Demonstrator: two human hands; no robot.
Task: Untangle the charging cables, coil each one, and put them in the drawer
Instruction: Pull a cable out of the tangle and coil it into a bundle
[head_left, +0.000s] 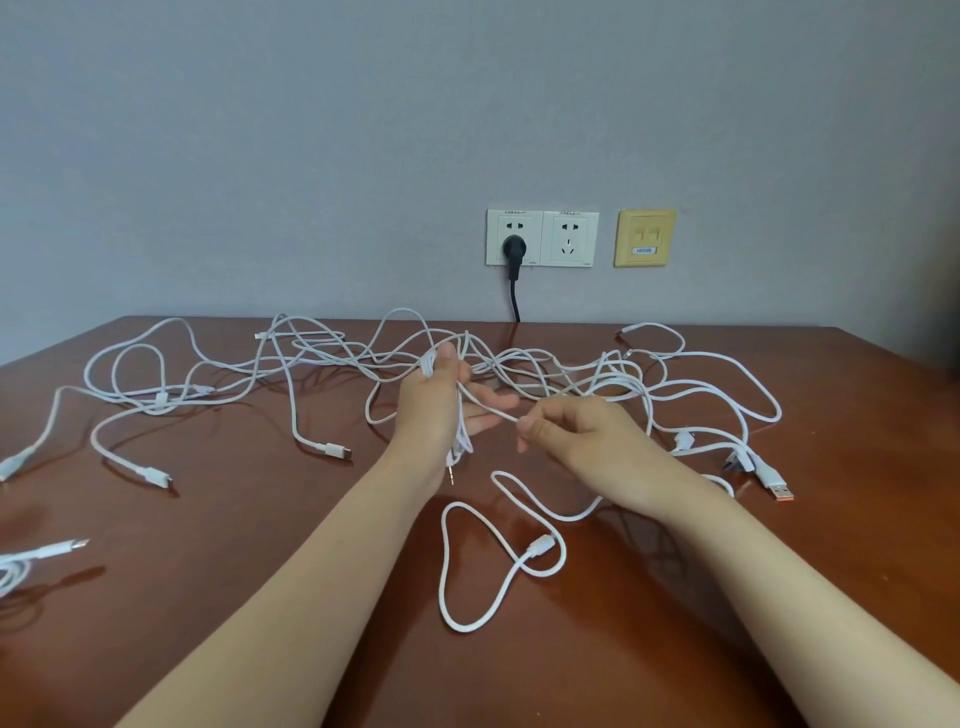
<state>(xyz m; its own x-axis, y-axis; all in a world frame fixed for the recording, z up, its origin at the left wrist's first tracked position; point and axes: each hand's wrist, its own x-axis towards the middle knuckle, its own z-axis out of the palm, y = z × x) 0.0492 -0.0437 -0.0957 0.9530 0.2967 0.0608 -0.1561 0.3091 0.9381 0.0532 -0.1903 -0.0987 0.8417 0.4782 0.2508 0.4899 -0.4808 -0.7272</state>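
Note:
Several white charging cables (322, 364) lie tangled across the back of a brown wooden table (260, 519). My left hand (434, 402) is raised at the centre with a thin white cable (464, 441) wound in loops round its palm; a small metal jack plug dangles below the wrist. My right hand (566, 428) pinches the same cable's free strand just to the right, pulled taut between the hands. A separate white cable (470, 571) lies in loose loops on the table beneath my forearms. No drawer is in view.
A coiled white cable (21, 564) lies at the left edge. A USB plug with an orange tip (779, 491) rests at the right. On the wall behind are two sockets (540, 238), one with a black plug (513, 248), and a yellow data plate (644, 238).

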